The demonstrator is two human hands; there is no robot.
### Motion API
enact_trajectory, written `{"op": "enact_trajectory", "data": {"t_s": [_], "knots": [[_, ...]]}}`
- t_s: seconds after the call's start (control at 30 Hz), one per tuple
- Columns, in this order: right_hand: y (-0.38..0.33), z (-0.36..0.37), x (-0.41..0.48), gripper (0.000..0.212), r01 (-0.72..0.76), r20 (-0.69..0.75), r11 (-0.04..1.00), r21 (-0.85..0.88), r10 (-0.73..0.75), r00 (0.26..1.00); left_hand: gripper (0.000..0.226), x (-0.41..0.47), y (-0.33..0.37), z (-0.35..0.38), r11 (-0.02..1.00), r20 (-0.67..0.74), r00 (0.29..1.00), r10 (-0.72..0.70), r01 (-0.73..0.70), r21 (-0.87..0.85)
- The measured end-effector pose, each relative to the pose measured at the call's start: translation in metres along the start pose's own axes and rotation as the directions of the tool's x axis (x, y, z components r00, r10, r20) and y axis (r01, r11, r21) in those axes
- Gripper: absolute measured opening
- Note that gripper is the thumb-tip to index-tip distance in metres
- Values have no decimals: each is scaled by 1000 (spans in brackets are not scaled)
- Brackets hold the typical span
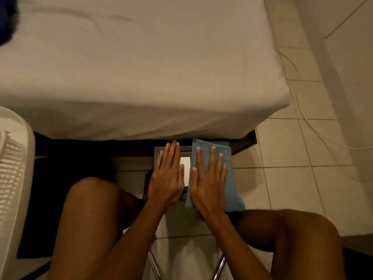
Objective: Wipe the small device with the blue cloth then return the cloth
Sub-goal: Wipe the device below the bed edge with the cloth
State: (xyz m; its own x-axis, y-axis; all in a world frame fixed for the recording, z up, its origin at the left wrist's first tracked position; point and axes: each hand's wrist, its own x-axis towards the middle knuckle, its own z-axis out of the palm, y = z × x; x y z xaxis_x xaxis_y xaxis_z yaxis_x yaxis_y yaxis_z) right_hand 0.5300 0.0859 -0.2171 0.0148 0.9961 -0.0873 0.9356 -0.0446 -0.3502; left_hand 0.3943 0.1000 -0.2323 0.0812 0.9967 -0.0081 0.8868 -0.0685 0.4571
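Note:
A small white flat device (185, 168) lies on a grey stool seat (159, 151) between my knees. My left hand (167, 174) rests flat on the seat, fingers spread, covering the device's left edge. The folded blue cloth (232, 190) lies on the right part of the seat and hangs over its near right corner. My right hand (209, 178) presses flat on the cloth with fingers apart, right beside the device. Most of the device is hidden between the two hands.
A bed with a white sheet (141, 67) stands directly beyond the stool. A white fan housing (14, 168) is at the left. Tiled floor (292, 168) extends to the right, with a thin cable (302, 110) lying on it. The stool's chrome legs (219, 265) show below.

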Motion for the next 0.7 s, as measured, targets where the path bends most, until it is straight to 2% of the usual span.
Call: {"op": "enact_trajectory", "data": {"t_s": [0.1,0.27,0.4,0.5,0.6,0.7], "knots": [[3,5,-29,59,27,18,1000,-11,-27,999,57,-1,0,-1,1000,-2,1000,1,-1,-28],[10,-3,14,62,60,17,998,9,-60,998,57,3,1,0,1000,-24,1000,-13,13,-28],[3,4,-25,62,20,8,1000,-9,-20,1000,57,-2,1,0,1000,-17,1000,1,-1,-21],[7,3,-6,63,66,40,997,-32,-65,997,57,0,0,-1,1000,-18,1000,1,-2,-26],[13,-8,26,62,68,50,998,13,-68,996,58,1,2,-1,1000,-22,1000,2,-2,-16],[11,-6,-1,61,34,37,997,62,-36,999,58,1,2,0,1000,-8,1000,9,-9,-10]]}}
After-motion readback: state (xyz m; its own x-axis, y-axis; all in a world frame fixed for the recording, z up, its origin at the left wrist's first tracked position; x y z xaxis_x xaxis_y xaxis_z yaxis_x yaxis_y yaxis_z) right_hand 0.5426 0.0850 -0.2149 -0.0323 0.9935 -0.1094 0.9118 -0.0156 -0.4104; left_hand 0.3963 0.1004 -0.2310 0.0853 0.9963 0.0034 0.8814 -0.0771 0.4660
